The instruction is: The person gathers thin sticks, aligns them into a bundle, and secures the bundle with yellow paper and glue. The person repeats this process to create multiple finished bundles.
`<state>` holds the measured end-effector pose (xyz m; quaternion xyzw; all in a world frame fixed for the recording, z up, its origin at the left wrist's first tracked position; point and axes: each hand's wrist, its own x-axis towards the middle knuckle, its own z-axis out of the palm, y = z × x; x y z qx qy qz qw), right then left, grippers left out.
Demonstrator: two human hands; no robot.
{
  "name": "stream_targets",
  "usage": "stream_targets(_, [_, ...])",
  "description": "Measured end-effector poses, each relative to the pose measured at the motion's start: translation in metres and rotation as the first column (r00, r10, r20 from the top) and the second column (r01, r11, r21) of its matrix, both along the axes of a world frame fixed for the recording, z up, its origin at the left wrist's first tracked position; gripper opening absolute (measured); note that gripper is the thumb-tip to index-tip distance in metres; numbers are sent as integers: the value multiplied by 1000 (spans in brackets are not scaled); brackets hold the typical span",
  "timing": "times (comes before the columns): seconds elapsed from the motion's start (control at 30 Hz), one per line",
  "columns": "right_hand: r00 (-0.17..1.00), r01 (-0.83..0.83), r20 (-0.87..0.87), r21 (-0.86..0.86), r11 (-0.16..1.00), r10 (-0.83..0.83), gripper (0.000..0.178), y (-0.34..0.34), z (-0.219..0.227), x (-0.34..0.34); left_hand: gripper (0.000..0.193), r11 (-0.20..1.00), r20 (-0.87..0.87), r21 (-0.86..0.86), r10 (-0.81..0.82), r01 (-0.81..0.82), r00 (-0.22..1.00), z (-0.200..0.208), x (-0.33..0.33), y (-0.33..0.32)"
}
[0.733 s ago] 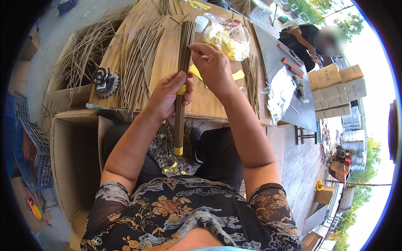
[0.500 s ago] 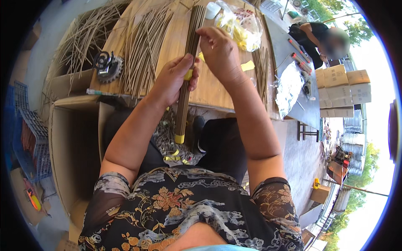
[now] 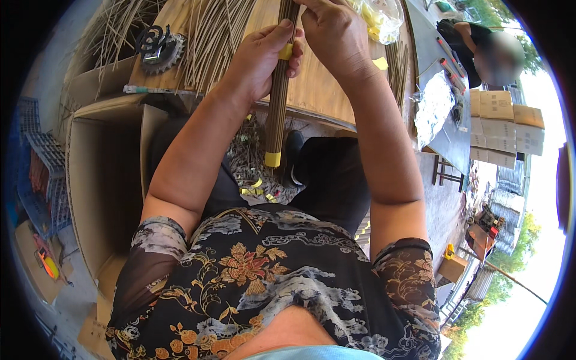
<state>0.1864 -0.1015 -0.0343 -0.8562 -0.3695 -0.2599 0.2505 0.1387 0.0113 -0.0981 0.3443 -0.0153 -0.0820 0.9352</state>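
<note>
My left hand (image 3: 259, 63) is wrapped round a tight bundle of thin brown sticks (image 3: 277, 117), held lengthwise over the table's near edge. A yellow band (image 3: 272, 159) circles its lower end, and another yellow band (image 3: 286, 51) shows by my left fingers. My right hand (image 3: 337, 33) is at the bundle's upper part, fingers bent and drawn together against it. The picture's top edge cuts off those fingertips, so whatever they pinch is hidden. Loose brown sticks (image 3: 219, 39) lie spread on the wooden table (image 3: 321, 84), left of the bundle.
A toothed metal wheel with a black coil (image 3: 161, 53) sits on the table's left corner. Below it stands an open cardboard box (image 3: 105, 180). A clear bag with yellow pieces (image 3: 384, 21) lies far right. Beyond, a person (image 3: 471, 54) bends near stacked cartons (image 3: 498, 114).
Both hands and the bundle have shifted up and slightly right in the picture, while the surroundings shifted too. My left hand keeps its hold on the bundle.
</note>
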Motion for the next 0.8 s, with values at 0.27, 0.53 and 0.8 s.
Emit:
stream_targets(0.27, [999,-37,21,-29,999,38,17,4,1,3,30,999,26,-42,31,-30,999,-4,2,5])
stream_targets(0.53, [875,267,-435,66,961,-213,19,-24,6,-56,32,968,-4,-205,150,-147,989,-19,22,38])
stream_targets(0.8, [236,313,-947,286,906,217,25,-44,-37,-148,27,897,-104,-240,357,-372,928,-13,24,49])
